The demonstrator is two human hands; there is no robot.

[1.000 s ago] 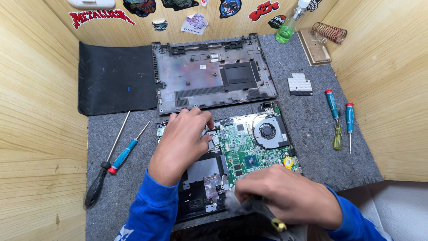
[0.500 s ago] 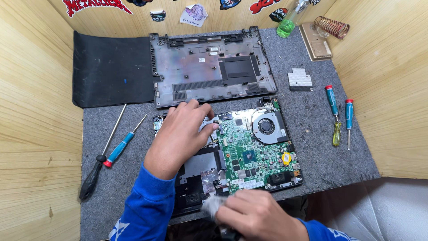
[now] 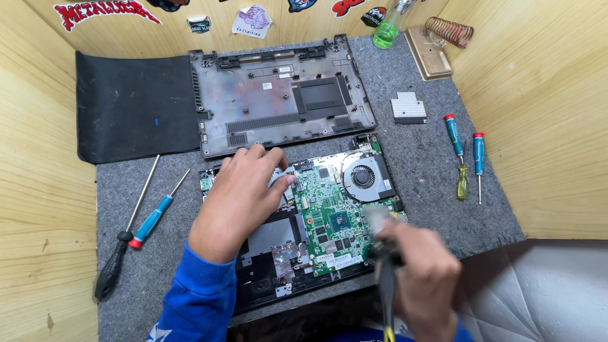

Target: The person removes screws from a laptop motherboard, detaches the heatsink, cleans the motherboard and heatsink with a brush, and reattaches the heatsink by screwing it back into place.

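on your far left a long black-handled screwdriver [image 3: 120,247] and a blue-handled one with a red cap [image 3: 152,218] lie on the grey felt mat [image 3: 437,183], well apart from the work. your left hand [image 3: 244,196] lies flat, fingers spread and gripping nothing, on the left part of the opened laptop base [image 3: 278,253], its fingertips at the edge of the green circuit board [image 3: 329,215]. keep that palm pressing evenly so the base cannot slide, and keep the fingers off the components. behind the base lies the removed grey bottom cover [image 3: 278,95], touching a black mat [image 3: 136,104]. to the right, your right hand [image 3: 421,278] is clenched round a dark-handled brush-like tool [image 3: 383,259]; its pale tip is blurred, just below the round cooling fan [image 3: 362,176]. work it lightly, in short strokes, away from the board's connectors. further right lie a small finned metal block [image 3: 408,107] and two more blue-handled screwdrivers [image 3: 465,152].
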